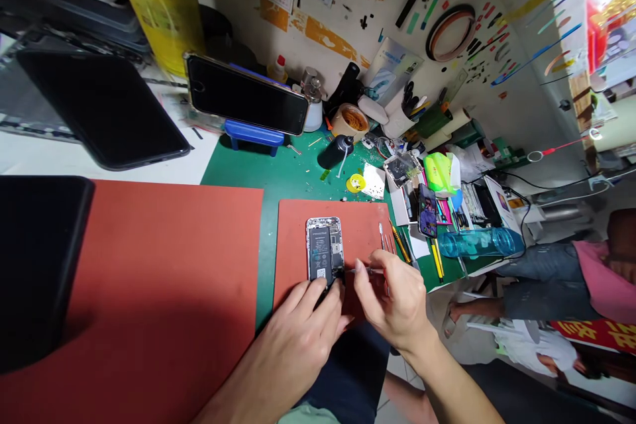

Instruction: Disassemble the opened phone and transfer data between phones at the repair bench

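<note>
An opened smartphone [324, 248] lies on the right-hand red mat, its black battery and circuit board bare. My left hand [311, 328] grips the phone's lower end, fingers bent over it and hiding that part. To the right of the phone, my right hand [395, 298] pinches a thin metal tool [366, 270], whose tip points left at the phone's edge. The tool's exact kind cannot be made out. Just beyond the right hand lie a yellow-black screwdriver [400, 243] and several slim picks and tools.
A phone rests on a blue stand [254, 136]. A dark bottle [335, 152] and yellow round tin [355, 183] stand behind the mat [293, 218]. Large dark screens [104, 106] lie left. At right are a blue plastic bottle [479, 242] and a seated person [551, 278].
</note>
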The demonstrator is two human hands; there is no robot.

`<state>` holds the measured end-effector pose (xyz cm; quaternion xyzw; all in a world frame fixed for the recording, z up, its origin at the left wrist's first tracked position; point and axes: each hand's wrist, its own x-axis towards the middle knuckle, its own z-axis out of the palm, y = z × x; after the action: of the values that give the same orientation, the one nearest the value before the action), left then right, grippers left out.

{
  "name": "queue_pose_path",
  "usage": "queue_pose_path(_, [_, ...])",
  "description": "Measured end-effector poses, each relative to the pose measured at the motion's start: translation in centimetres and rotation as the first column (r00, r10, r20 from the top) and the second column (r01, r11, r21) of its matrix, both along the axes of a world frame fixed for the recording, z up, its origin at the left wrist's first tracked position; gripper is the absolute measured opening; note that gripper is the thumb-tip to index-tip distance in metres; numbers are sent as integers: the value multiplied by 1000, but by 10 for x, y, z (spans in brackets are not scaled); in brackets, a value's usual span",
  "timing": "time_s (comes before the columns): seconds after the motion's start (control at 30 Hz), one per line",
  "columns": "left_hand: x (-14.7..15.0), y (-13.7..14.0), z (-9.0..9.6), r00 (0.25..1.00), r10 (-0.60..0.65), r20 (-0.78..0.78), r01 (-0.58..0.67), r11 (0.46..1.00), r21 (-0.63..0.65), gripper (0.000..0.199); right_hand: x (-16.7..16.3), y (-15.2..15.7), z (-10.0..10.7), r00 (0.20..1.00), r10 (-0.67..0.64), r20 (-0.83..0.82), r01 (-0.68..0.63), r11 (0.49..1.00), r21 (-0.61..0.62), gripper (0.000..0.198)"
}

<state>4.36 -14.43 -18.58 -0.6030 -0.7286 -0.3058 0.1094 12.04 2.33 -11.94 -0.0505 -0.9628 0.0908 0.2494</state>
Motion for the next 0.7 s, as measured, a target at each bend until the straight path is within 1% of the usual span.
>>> queue_pose_path(0.23, [-1, 2, -5, 1000, 12, -24, -11, 1000, 26, 27, 3, -3, 2, 1000, -3, 1, 3, 999, -32, 9])
queue_pose_path(0.3, [-1, 2, -5, 999, 13, -42, -11, 1000, 29, 27, 7, -1, 3, 997, -68, -47, 65, 996, -64, 11])
queue_pose_path(0.33, [-1, 2, -5, 999, 15, -48, -14, 1000, 27, 28, 9, 1, 2, 986, -139, -88, 130, 986, -105, 13])
queue_pose_path(0.37, [-2, 2, -4, 998, 16, -54, -15, 1000, 27, 28, 11, 3, 0, 965, -228, -127, 206, 964, -167, 14])
queue_pose_path(0.43, [-3, 1, -3, 998, 13, -55, -10, 999, 39, 27, 15, 9, -8, 901, -402, -165, 334, 883, -329, 15])
queue_pose_path(0.5, [-5, 0, -2, 1000, -8, -14, 9, 996, 85, 24, 17, 15, -19, 859, -495, -132, 389, 797, -461, 19])
queue_pose_path(0.6, [-9, -2, 0, 990, -34, 134, 14, 988, 153, 21, 16, 19, -38, 841, -537, -63, 406, 704, -582, 27])
queue_pose_path(0.7, [-13, -5, 0, 962, -28, 270, -20, 985, 172, 19, 13, 20, -48, 842, -539, -35, 381, 639, -669, 30])
